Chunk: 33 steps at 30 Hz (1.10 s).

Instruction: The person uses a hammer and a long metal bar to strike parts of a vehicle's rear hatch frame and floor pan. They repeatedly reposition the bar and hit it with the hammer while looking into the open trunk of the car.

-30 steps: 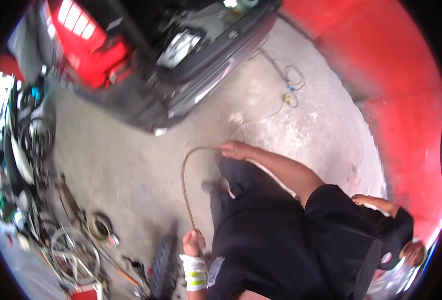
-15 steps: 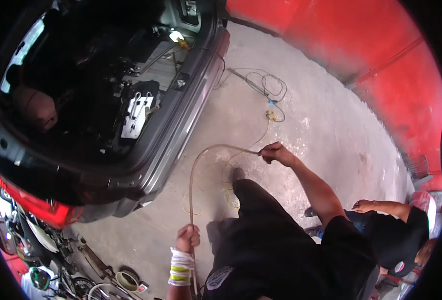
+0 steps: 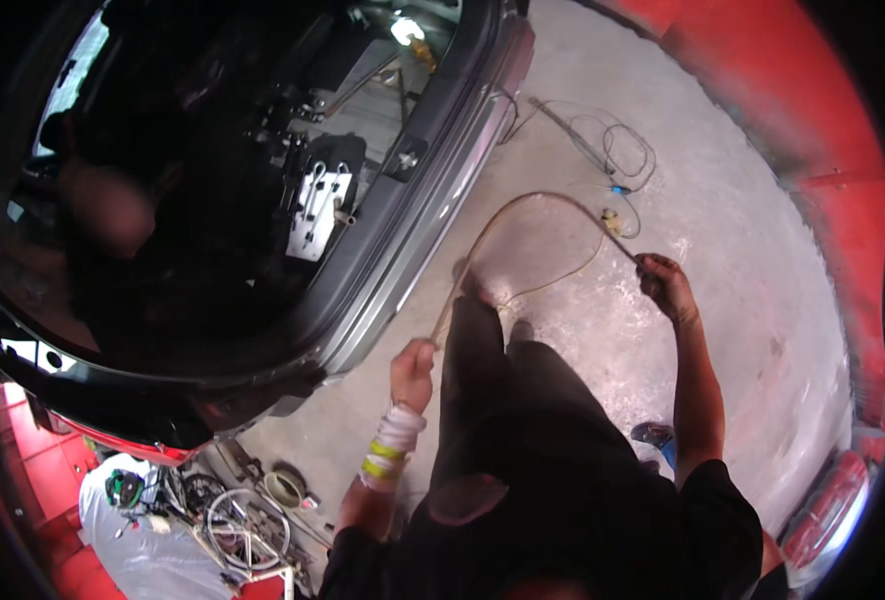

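A thin brown flexible hose or rod (image 3: 533, 194) arches up between my hands. My left hand (image 3: 413, 372) grips it at lower middle; a white band with yellow stripes wraps that wrist. At the right, my right hand (image 3: 664, 283) pinches the other end. Left of the arch stands a dark grey car with its rear open (image 3: 413, 262); inside its boot lie a white plate (image 3: 315, 213) with metal rods on it and assorted small parts. Beyond my hands, a thin cable with loops (image 3: 625, 150) and a yellow fitting (image 3: 611, 222) lie on the concrete floor.
A red wall (image 3: 823, 120) runs along the right, with a red object (image 3: 825, 500) low beside it. A co-worker's shoe (image 3: 651, 433) shows past my right side. A bicycle frame and wheel (image 3: 246, 525) and a grey sheet (image 3: 138, 530) sit at lower left.
Both hands have moved higher in the view, the right one also rightward, and the arch has risen with them. The view has turned, and most of the co-worker is now hidden behind me.
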Each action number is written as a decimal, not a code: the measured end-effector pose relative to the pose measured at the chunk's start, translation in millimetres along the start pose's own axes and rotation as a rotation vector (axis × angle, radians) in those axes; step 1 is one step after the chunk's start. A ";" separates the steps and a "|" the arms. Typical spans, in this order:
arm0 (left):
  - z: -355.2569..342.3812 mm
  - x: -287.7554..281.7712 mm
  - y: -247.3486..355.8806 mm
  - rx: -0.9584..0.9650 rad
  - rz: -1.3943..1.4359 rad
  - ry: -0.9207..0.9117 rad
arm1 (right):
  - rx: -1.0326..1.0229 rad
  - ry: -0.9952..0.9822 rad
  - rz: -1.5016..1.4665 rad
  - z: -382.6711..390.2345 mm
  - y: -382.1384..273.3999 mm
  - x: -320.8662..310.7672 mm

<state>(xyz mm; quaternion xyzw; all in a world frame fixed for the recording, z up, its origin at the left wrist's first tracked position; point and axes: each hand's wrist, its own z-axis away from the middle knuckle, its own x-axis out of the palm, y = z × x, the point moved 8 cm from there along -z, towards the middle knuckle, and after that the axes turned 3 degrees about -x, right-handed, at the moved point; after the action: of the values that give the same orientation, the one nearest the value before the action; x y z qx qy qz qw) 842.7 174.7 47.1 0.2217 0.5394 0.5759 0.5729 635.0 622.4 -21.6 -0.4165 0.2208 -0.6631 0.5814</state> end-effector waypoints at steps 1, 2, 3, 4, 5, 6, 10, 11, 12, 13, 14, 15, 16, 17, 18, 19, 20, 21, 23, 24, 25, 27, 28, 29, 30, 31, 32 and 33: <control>-14.5 1.1 8.7 0.005 -0.007 0.009 | -0.030 0.036 0.048 -15.6 -3.7 -8.4; -23.9 -0.5 10.6 -0.025 -0.010 0.021 | -0.023 -0.037 0.152 -33.7 -4.4 -17.6; -45.6 1.6 9.4 -0.071 0.022 0.008 | 0.058 0.042 0.295 -55.6 5.3 -34.2; -66.8 1.1 8.3 -0.119 0.054 -0.002 | 0.140 0.118 0.439 -78.9 19.9 -50.5; -88.7 1.1 11.3 -0.136 0.057 0.003 | 0.054 0.146 1.049 -106.3 30.5 -80.7; -107.2 -0.7 19.5 -0.076 0.085 0.012 | -0.051 0.148 1.656 -130.4 39.3 -90.0; -160.2 -32.5 29.7 -0.068 0.240 0.136 | -0.222 -0.075 1.585 -224.6 67.5 47.4; -167.5 -45.9 29.7 -0.073 0.187 0.193 | -0.456 -0.144 1.359 -243.3 77.8 103.6; -178.0 -54.2 32.9 -0.111 0.228 0.213 | -0.428 -0.341 1.299 -267.5 113.0 158.3; -179.3 -68.7 16.6 -0.221 0.316 0.260 | -0.422 -0.511 1.342 -266.8 119.6 254.4; -187.9 -77.1 27.1 -0.295 0.237 0.261 | -0.560 -0.787 1.452 -266.6 151.5 314.3; -190.7 -94.3 27.6 -0.279 0.179 0.311 | -0.480 -0.815 1.411 -254.7 147.0 380.2; -192.0 -106.1 32.6 -0.295 0.246 0.328 | -0.402 -0.831 1.372 -242.0 135.6 445.4; -194.7 -113.4 41.6 -0.344 0.321 0.345 | -0.351 -0.907 1.419 -229.1 118.4 489.8; -196.3 -120.9 52.8 -0.352 0.316 0.403 | -0.146 -0.937 1.334 -227.4 118.4 515.9; -198.5 -125.3 64.4 -0.405 0.309 0.436 | -0.251 -0.912 1.342 -231.7 128.2 537.0; -199.9 -129.2 70.6 -0.355 0.378 0.425 | -0.293 -0.901 1.251 -241.8 147.7 549.9; -197.3 -134.1 73.3 -0.342 0.359 0.486 | -0.275 -0.856 1.256 -251.7 172.5 558.7; -187.5 -143.6 68.6 -0.364 0.378 0.525 | -0.268 -0.798 1.247 -269.9 195.9 580.3; -179.4 -147.6 57.8 -0.415 0.419 0.599 | -0.185 -0.809 1.245 -275.6 205.0 586.6; -178.3 -147.3 50.0 -0.391 0.454 0.629 | -0.102 -0.813 1.248 -282.8 213.1 585.0; -175.8 -149.6 40.9 -0.386 0.510 0.663 | -0.080 -0.807 1.153 -290.3 221.8 590.8; -178.2 -150.3 39.0 -0.402 0.531 0.666 | -0.050 -0.810 1.058 -297.8 226.8 592.9; -198.2 -140.0 59.8 -0.357 0.534 0.557 | -0.268 -1.019 1.229 -309.6 230.7 591.6; -211.0 -138.8 59.7 -0.290 0.530 0.509 | -0.482 -1.224 1.404 -322.1 227.9 582.4; -202.8 -154.1 59.9 -0.294 0.510 0.623 | 0.281 -0.905 0.873 -313.4 195.6 568.7; -209.1 -155.2 70.5 -0.304 0.495 0.666 | 0.268 -0.889 0.882 -316.0 166.6 548.0; -223.6 -153.1 85.3 -0.300 0.450 0.642 | 0.290 -0.865 0.644 -315.1 142.1 527.7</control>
<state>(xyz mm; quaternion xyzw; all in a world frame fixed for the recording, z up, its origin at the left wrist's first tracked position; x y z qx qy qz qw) 649.0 -24.7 105.8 0.0573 0.5388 0.7987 0.2616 475.6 25.9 -151.1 -0.4781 -0.0152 -0.2440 0.8436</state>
